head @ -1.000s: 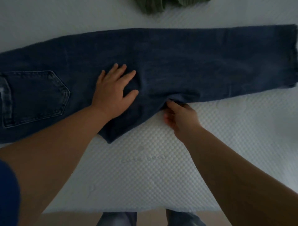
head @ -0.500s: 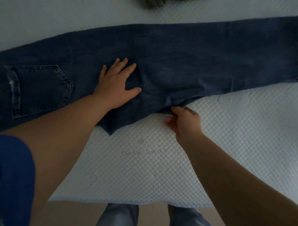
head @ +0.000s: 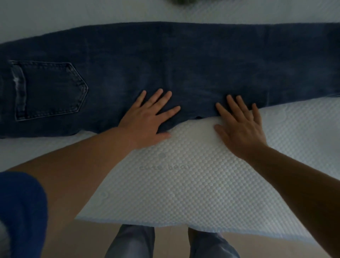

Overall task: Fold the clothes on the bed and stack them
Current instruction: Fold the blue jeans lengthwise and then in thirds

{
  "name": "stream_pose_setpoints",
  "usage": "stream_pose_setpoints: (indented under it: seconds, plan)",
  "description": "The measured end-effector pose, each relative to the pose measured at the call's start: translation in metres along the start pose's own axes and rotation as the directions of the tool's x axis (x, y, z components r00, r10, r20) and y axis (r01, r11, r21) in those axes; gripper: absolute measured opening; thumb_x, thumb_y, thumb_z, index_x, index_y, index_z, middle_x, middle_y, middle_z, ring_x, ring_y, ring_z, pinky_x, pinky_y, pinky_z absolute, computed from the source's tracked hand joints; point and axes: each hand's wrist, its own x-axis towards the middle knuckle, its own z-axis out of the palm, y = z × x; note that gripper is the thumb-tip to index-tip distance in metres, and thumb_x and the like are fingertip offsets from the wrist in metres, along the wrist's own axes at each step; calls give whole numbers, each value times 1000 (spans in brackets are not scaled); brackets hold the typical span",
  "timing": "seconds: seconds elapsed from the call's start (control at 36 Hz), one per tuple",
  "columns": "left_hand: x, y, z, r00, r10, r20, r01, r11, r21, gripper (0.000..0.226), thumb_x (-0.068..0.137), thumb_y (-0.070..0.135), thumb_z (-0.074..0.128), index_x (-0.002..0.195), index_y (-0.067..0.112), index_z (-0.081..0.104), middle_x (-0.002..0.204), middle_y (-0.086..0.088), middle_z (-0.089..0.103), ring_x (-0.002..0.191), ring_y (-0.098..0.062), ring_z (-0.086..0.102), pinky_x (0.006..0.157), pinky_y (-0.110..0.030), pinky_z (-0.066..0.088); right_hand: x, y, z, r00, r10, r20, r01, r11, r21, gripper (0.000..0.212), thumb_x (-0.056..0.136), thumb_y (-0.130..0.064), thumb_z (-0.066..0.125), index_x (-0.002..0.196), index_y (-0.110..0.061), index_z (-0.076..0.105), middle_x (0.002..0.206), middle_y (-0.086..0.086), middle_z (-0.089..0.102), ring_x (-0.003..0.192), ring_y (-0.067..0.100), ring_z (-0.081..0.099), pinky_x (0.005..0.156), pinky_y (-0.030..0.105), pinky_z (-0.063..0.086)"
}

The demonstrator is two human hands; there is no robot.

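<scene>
The long dark blue denim jeans [head: 184,60] lie lengthwise across the white quilted bed [head: 184,184], back pocket left of the fingers, the left hand [head: 147,117] flat with fingers spread on the near hem and the right hand [head: 241,125] flat, fingertips overlapping that edge, apparently smoothing before the next fold.

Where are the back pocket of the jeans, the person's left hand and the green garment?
back pocket [head: 49,90], head view, on the pocket's denim face.
left hand [head: 147,119], head view, on the back of the hand.
green garment [head: 181,1], head view, on the sliver showing at the top edge.
</scene>
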Motion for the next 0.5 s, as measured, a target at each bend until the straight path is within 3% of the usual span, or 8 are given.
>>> stream_pose_setpoints:
  seconds: [0.11,0.19,0.36,0.44,0.5]
  plan:
    - [-32,3,-4,995,-96,-39,93,994,-64,59,88,50,25,144,31,23,155,-10,18,143,-27,14,113,-52,3,-8,19,-5,994,103,40,-102,994,-27,67,90,-62,16,149,-34,1,157,-6,-10,135,4,-23,110,35,-22]
    - [-56,4,-3,985,-164,-47,160,983,-89,61,82,39,33,140,22,41,149,-15,33,138,-31,29,109,-57,14,-7,14,-9,992,127,7,-126,991,-51,71,91,-59,22,150,-26,0,157,-1,-12,135,9,-27,108,37,-26]
    - [-85,-5,-3,948,-308,-79,286,934,-213,62,77,32,48,135,11,49,143,-22,41,130,-39,40,108,-54,24,-1,-13,-13,985,134,104,-129,990,-62,68,95,-45,30,150,-21,-2,158,3,-12,143,18,-15,112,45,-16]
    - [-89,-12,-3,936,-335,-106,298,917,-265,71,69,15,71,135,4,47,139,-24,44,128,-40,43,107,-51,26,1,-35,-22,995,94,-14,-94,996,-2,69,91,-35,47,149,-13,17,158,9,6,145,23,-3,114,44,-10]
    - [-92,-15,-3,945,-311,-103,274,922,-274,75,66,8,75,135,4,47,136,-25,47,127,-40,44,106,-52,28,1,-59,-27,993,-61,-105,70,994,86,66,85,-26,59,144,-12,33,152,13,24,142,28,14,113,44,-1]
